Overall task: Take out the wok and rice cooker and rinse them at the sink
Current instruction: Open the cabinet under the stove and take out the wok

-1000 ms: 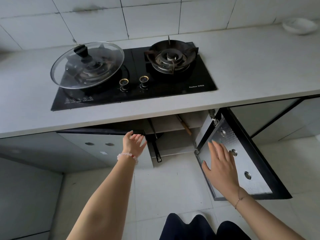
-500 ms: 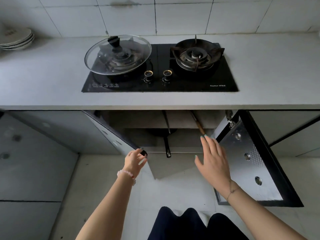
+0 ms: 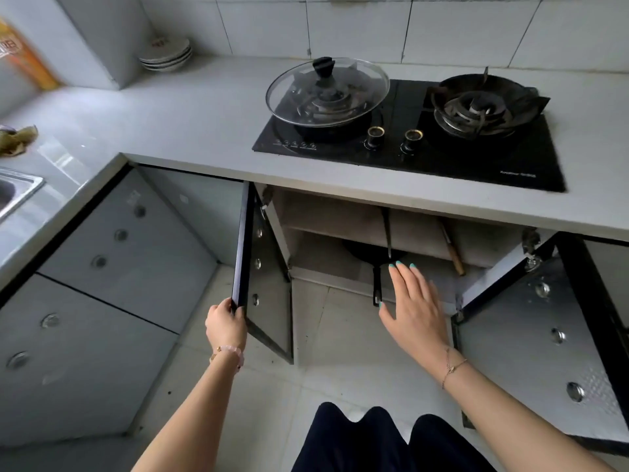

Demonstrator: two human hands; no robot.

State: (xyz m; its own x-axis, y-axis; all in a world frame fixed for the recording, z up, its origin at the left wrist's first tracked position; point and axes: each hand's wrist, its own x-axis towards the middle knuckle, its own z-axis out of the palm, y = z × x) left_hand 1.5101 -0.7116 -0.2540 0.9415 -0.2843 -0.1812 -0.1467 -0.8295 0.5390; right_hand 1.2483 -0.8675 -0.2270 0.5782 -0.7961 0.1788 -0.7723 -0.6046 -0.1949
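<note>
Gripping cabinet door [image 3: 243, 247] edge with left hand [image 3: 224, 324], right hand [image 3: 418, 313] fingers [image 3: 404, 279] straight, empty, beside wok [image 3: 366, 251]

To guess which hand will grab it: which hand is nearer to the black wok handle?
Right. The right hand is open, close beside the wok handle on its right; the left hand grips the cabinet door, farther left.

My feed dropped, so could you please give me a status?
Left hand grips black-edged left cabinet door. Right hand open, beside black long-handled wok on lower shelf. Rice cooker not visible.
</note>
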